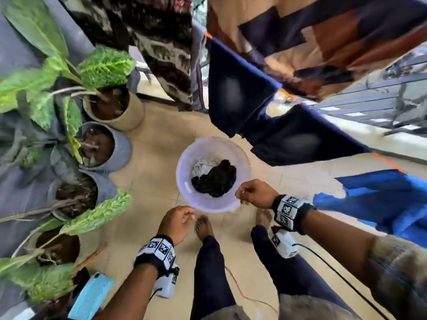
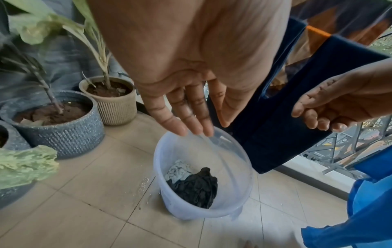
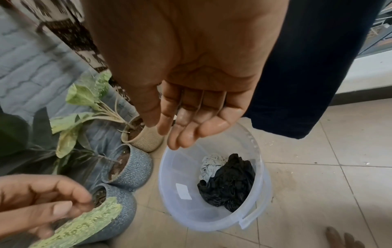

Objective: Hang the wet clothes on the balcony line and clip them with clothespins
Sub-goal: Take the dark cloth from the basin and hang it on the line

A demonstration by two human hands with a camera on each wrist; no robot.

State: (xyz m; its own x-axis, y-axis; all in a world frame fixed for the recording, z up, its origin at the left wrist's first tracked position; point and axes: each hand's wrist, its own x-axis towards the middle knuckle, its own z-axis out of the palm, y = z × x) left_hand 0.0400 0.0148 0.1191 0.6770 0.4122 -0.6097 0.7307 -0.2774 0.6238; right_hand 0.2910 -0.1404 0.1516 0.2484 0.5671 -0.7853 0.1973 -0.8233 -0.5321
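A: Where's the wet stuff?

B: In a clear plastic bucket on the tiled floor: a black garment bunched beside a pale one. Orange line runs overhead w/ two navy pieces and a blue cloth draped over it.

A: And the hands?

B: Both above the bucket rim, empty. Left hand has fingers loosely extended, slightly curled at the tips. Right hand likewise, relaxed, gripping nothing.

A: Anything else nearby?

B: Potted plants left of the bucket; bare feet just behind it.
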